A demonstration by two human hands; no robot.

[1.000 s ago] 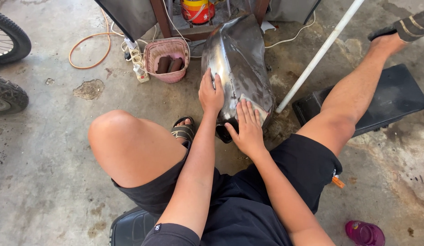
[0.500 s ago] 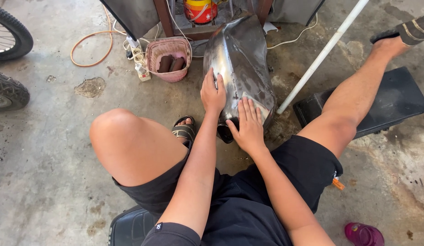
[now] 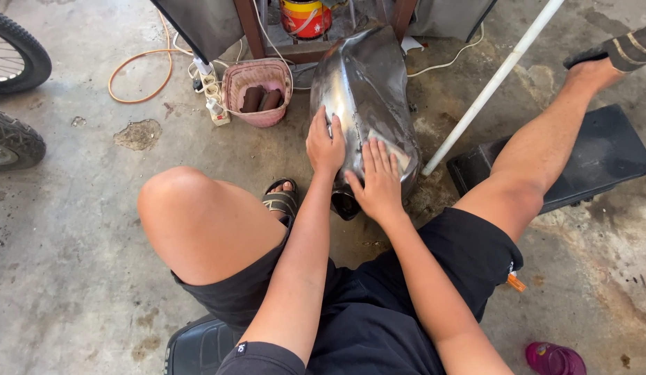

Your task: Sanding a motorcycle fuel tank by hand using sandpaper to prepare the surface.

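A bare, dented metal fuel tank [image 3: 364,76] lies on the concrete floor between my spread legs. My left hand [image 3: 325,142] curls over its left flank, gripping it. Flat on the tank's near right side lies my right hand [image 3: 378,182], fingers spread. A pale patch [image 3: 404,158] shows by the fingertips; I cannot tell whether it is a sheet or rubbed metal. My left sandalled foot [image 3: 281,200] is tucked beside the tank's near end.
A pink basket [image 3: 232,87] with brown rolls stands left of the tank, beside a white power strip [image 3: 212,105] and an orange cable [image 3: 139,59]. Two bicycle tyres [image 3: 17,142] are at far left. A white pipe [image 3: 489,87] and black pad [image 3: 607,156] lie right.
My right hand has slid a little up the tank's surface. My left hand keeps its hold on the left flank.
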